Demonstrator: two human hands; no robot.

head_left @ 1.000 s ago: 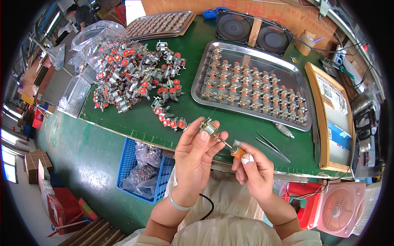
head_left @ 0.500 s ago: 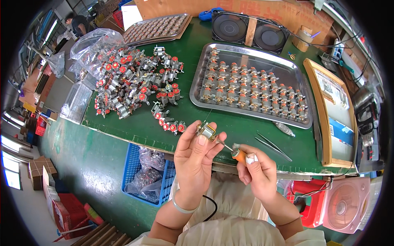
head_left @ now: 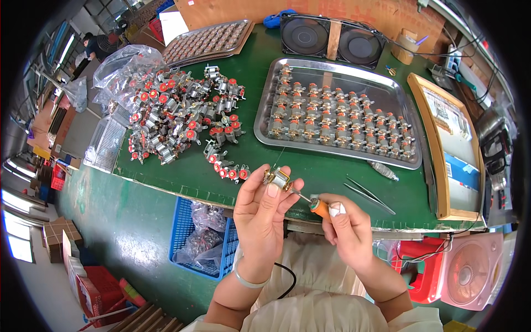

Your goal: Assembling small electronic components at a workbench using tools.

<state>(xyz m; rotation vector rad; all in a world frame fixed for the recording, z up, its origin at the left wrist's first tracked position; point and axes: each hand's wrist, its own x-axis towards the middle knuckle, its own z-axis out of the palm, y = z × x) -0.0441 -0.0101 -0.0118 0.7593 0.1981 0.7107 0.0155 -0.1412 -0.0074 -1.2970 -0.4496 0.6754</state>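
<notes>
My left hand [head_left: 263,213] pinches a small metal motor-like part [head_left: 278,178] with a brass-coloured frame, above the bench's front edge. In my right hand [head_left: 349,229] is a screwdriver [head_left: 320,208] with an orange handle and a thin metal shaft. Its shaft points up and left to the lower end of the part; whether the tip touches it is hard to make out. One fingertip of the right hand has a white wrap. Beyond my left hand lies a big heap of similar parts [head_left: 166,119] with red discs. A steel tray [head_left: 337,69] holds rows of such parts.
Metal tweezers [head_left: 369,196] lie right of my hands on the green bench [head_left: 310,160]. A wood-framed panel [head_left: 442,149] stands at the right. Two black fans [head_left: 332,40] and another filled tray [head_left: 207,41] are at the back. Below is a blue basket [head_left: 180,229] with bagged parts.
The view has shifted slightly. Both hands keep nearly the same pose, with the part and screwdriver still held; the right hand's fingers have shifted a little on the handle.
</notes>
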